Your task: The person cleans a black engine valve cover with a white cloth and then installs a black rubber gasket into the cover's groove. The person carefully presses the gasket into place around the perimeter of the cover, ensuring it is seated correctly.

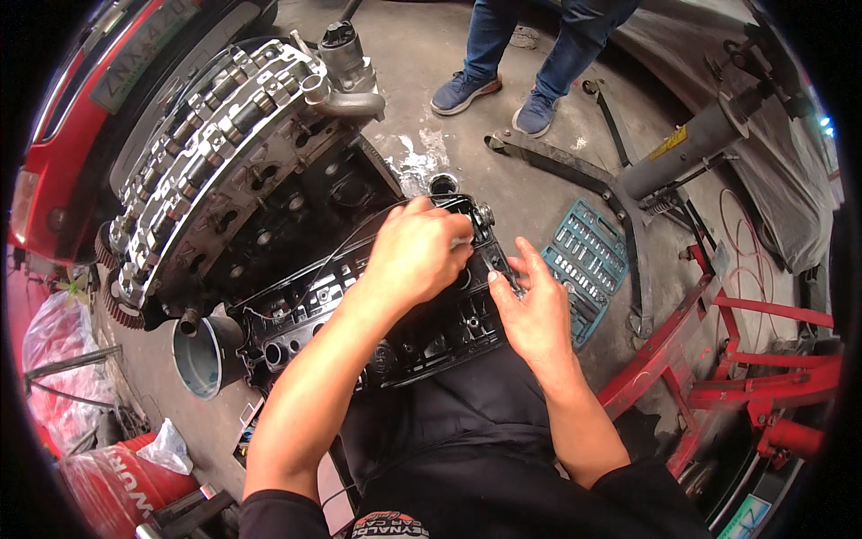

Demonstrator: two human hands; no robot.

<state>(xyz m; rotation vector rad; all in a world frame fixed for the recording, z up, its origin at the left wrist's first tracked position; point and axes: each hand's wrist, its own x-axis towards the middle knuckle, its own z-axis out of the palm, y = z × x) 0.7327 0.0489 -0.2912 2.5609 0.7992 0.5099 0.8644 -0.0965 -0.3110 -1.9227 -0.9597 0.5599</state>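
A black plastic engine cover (422,337) rests across my lap, its underside with ribs and round holes facing up. My left hand (415,251) curls over its far end, fingers bent and pressing at the upper edge. What the fingertips pinch is hidden. My right hand (532,310) lies along the cover's right edge with the thumb and fingers closed on the rim. A thin black wire or seal loops from under my left hand across the cover.
A bare engine head with camshafts (206,135) stands on the concrete floor at upper left, a grey funnel (205,355) beside it. A teal socket set case (585,262) lies open at right. Red hoist legs (718,350) sit lower right. Another person's legs and blue shoes (503,90) stand ahead.
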